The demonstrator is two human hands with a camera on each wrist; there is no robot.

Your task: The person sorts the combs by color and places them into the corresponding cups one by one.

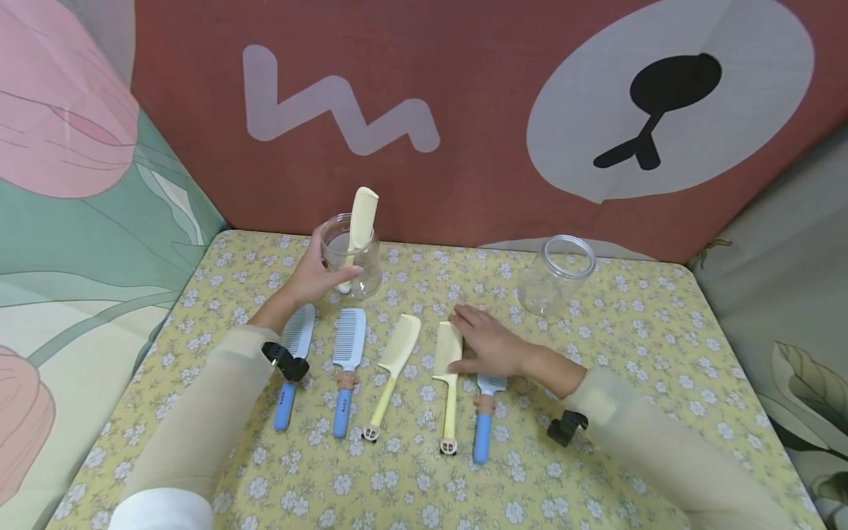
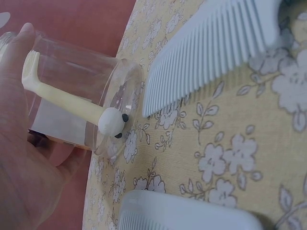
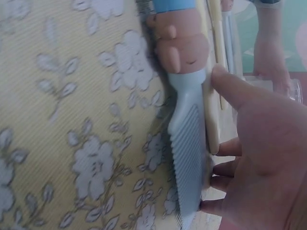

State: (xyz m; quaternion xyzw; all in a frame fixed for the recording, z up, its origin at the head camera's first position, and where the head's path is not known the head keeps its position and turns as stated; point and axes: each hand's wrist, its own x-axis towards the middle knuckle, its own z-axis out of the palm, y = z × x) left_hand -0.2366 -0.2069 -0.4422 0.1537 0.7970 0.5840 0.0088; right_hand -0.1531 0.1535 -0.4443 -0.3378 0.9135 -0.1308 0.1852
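My left hand (image 1: 316, 276) grips a clear jar (image 1: 368, 278) near the back edge of the table. A pale yellow comb (image 1: 363, 217) leans inside it, toothed end up and out of the mouth; its white animal-head tip (image 2: 111, 121) rests near the jar's bottom. On the right, my right hand (image 1: 492, 344) reaches over a second yellow comb (image 1: 450, 401) lying flat, with thumb and fingertips spread along its head and touching it. Partly beneath that hand lies a blue comb (image 1: 484, 434) with a brown figure at its neck (image 3: 184, 48).
Left of the right hand lie another yellow comb (image 1: 399, 346) and a blue comb (image 1: 349, 338). Another blue comb (image 1: 285, 405) is partly under my left wrist. A second clear jar (image 1: 543, 287) stands at the back right. A printed cloth wall (image 1: 464, 199) rises behind the table.
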